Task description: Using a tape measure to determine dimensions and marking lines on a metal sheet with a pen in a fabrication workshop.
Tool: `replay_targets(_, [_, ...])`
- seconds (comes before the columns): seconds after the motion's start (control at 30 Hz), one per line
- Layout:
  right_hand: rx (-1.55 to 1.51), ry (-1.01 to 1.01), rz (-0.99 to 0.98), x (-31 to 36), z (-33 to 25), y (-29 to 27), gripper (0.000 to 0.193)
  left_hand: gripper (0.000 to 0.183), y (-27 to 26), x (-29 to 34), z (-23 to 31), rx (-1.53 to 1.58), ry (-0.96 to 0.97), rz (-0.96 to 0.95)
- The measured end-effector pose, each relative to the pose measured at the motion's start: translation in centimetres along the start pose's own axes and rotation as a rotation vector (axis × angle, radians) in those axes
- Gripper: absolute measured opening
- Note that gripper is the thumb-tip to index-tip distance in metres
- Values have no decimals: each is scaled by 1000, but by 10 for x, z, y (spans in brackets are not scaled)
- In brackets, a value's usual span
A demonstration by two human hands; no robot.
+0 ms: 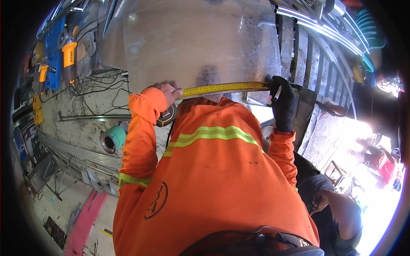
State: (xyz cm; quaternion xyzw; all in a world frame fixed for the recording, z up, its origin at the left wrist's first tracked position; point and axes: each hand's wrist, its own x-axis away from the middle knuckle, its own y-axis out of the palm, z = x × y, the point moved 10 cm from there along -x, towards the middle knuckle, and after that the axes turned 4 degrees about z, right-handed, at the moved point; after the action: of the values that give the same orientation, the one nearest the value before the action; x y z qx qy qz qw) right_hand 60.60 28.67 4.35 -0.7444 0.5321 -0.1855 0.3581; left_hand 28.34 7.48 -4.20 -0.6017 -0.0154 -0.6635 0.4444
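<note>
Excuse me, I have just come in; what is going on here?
A person in orange has a yellow tape stretched along the near edge of a metal sheet. The bare left hand grips it, with its case just below; the gloved right hand is at the other end, holding a white pen.

We wear an orange shirt (pixel 226 183) with lime bands (pixel 209 133), a black oval mark (pixel 156 201) at seven o'clock, right hand (pixel 282 100) black-gloved at two; perhaps a dark brim (pixel 273 240) at five.

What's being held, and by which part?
A long yellow tape blade: bare left hand at its left end, gloved right hand at its right; the right also grips a slim white stick, part unclear.
</note>
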Motion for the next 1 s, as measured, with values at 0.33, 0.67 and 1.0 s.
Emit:
replay_targets(0.33, [34,-54,19,-1,-7,-2,35,57,6,-3,-4,-34,-32,-79])
replay_targets(0.67, [28,-47,3,-1,-9,-3,37,60,-2,-3,3,-59,46,24])
replay_targets(1.0, [-30,-59,15,-1,-5,-1,36,61,-4,-4,4,-53,85,91])
